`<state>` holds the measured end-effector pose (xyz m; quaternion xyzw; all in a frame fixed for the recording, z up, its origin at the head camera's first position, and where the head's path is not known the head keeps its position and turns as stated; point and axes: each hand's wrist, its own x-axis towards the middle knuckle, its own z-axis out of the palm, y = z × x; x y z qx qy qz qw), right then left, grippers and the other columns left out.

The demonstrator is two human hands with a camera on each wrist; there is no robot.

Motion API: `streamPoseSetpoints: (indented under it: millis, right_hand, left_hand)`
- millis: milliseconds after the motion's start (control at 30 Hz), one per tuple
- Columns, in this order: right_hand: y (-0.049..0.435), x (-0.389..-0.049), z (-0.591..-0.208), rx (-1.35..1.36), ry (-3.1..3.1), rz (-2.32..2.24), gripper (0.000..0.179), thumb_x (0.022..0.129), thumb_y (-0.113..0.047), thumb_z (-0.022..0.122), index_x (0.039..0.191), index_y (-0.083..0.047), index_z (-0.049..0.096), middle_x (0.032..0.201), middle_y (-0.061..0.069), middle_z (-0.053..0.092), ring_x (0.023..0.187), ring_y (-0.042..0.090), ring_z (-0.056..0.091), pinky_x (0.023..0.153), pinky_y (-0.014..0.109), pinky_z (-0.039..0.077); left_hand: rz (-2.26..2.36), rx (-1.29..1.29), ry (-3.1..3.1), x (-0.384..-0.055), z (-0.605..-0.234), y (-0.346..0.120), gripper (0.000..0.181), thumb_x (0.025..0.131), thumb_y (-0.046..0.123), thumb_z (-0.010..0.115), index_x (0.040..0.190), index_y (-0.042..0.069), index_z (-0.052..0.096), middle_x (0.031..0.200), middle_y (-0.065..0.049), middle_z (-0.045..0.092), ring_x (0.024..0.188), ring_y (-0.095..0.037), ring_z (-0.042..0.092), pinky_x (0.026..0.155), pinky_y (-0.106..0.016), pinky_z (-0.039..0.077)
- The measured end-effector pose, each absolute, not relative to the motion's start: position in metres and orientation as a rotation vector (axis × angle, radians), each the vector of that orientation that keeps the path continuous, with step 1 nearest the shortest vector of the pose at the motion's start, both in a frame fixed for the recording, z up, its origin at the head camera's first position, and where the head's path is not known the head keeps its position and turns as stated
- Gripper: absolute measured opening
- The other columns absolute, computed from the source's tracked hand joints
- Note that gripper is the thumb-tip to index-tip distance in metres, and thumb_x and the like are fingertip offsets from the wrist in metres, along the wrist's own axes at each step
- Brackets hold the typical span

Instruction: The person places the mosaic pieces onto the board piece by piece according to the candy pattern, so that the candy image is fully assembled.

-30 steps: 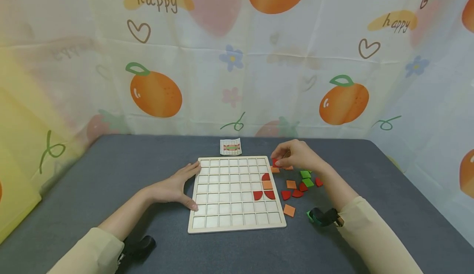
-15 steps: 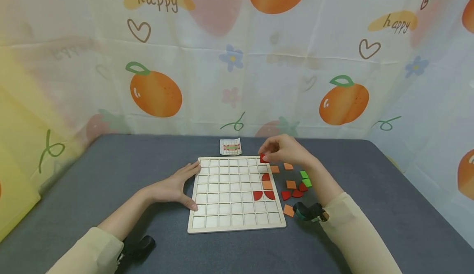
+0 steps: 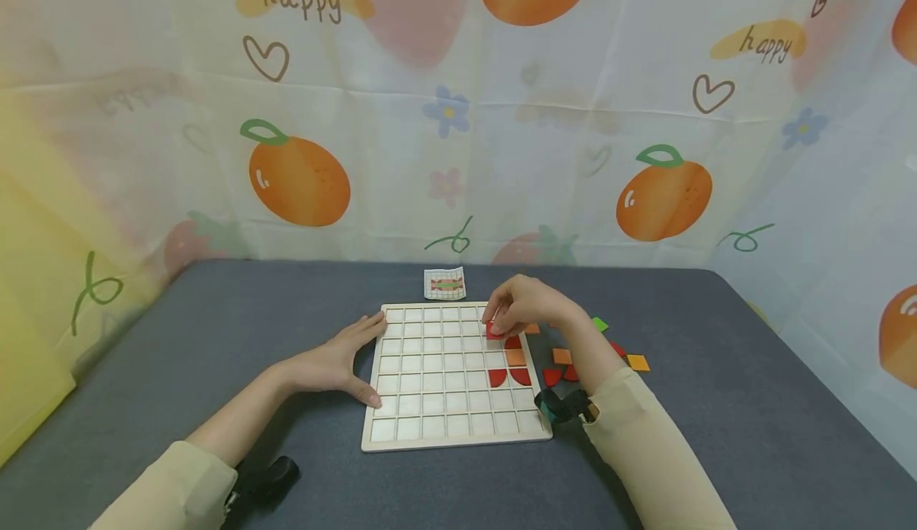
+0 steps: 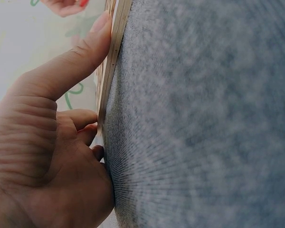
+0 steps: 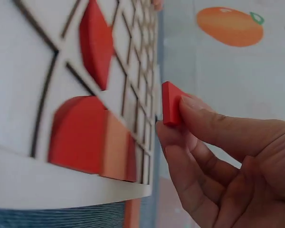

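A pale wooden grid board [image 3: 423,407] lies on the dark table. My left hand [image 3: 335,367] rests against its left edge, thumb and fingers spread apart along the rim. Between thumb and fingertips, my right hand [image 3: 530,305] pinches a red tile [image 5: 170,105], held just above the board's upper right cells; the fingers cover part of its outline. Near the board's right side sit an orange square tile [image 3: 516,357] and several red quarter-circle tiles [image 3: 497,377] in the cells.
Loose orange tiles [image 3: 562,356], red tiles [image 3: 552,376] and a green tile [image 3: 599,324] lie right of the board, some hidden by the right forearm. A small pattern card [image 3: 444,284] lies behind the board. A printed curtain [image 3: 444,156] hangs behind the table.
My right hand has carried the red tile leftward from beyond the board's right edge to over its upper right cells. A yellow-orange tile has come into view past the forearm. The left hand stays put.
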<state>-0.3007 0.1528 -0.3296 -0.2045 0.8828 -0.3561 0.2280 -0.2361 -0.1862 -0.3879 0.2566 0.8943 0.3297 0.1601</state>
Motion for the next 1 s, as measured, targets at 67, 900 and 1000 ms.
streamPoseSetpoints:
  millis: [67, 900, 1000]
  right_hand:
    - [0.151, -0.301, -0.332, -0.534, 2.447, -0.954, 0.019, 0.085, -0.005, 0.073, 0.104, -0.004, 0.075, 0.082, 0.004, 0.072, 0.072, 0.016, 0.07, 0.074, 0.033, 0.06]
    - [0.143, -0.299, -0.344, -0.515, 2.501, -0.883, 0.013, 0.083, -0.002, 0.075, 0.096, -0.006, 0.076, 0.088, 0.01, 0.076, 0.074, 0.014, 0.071, 0.074, 0.03, 0.059]
    - [0.142, -0.298, -0.344, -0.506, 2.529, -0.863, 0.013, 0.082, -0.003, 0.075, 0.094, -0.007, 0.077, 0.087, 0.009, 0.077, 0.072, 0.013, 0.071, 0.073, 0.029, 0.059]
  left_hand:
    - [0.943, 0.735, 2.554, -0.236, -0.387, -0.186, 0.124, 0.069, 0.046, 0.087, 0.158, 0.0, 0.014, 0.168, -0.019, 0.002, 0.153, -0.047, -0.004, 0.115, -0.074, 0.009]
    - [0.963, 0.747, 2.552, -0.235, -0.387, -0.185, 0.124, 0.068, 0.044, 0.088, 0.157, -0.002, 0.015, 0.168, -0.02, 0.002, 0.153, -0.049, -0.004, 0.115, -0.074, 0.008]
    - [0.963, 0.751, 2.551, -0.235, -0.387, -0.185, 0.124, 0.069, 0.044, 0.088, 0.157, -0.001, 0.015, 0.168, -0.02, 0.002, 0.153, -0.049, -0.004, 0.114, -0.074, 0.008]
